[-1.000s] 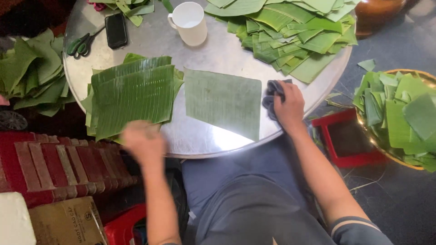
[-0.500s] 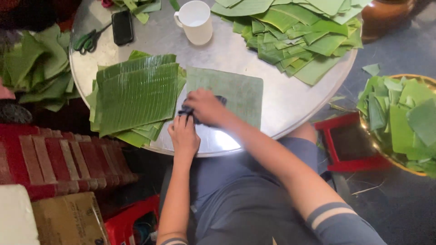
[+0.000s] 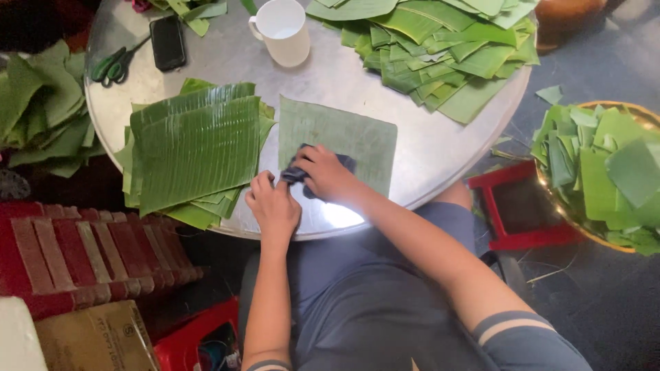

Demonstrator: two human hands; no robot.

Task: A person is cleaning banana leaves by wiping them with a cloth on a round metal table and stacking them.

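Observation:
A square piece of banana leaf [image 3: 347, 137] lies flat on the round metal table [image 3: 234, 62]. My right hand [image 3: 328, 175] presses a dark cloth [image 3: 302, 172] onto the leaf's near left part. My left hand [image 3: 273, 206] rests at the leaf's near left corner, fingers on the leaf edge and touching the cloth. To the left of it lies a stack of cut leaves [image 3: 192, 148], ribbed side up.
A white mug [image 3: 285, 31], a black phone [image 3: 167, 42] and green-handled scissors [image 3: 113, 63] sit at the table's far side. A leaf pile [image 3: 440, 51] is far right. A brass basin of leaves [image 3: 605, 172] stands on the floor, beside a red stool [image 3: 515, 206].
My right hand dragged the cloth from the leaf's right edge across to its left part. My left hand came up from below the table edge to the leaf's near left corner.

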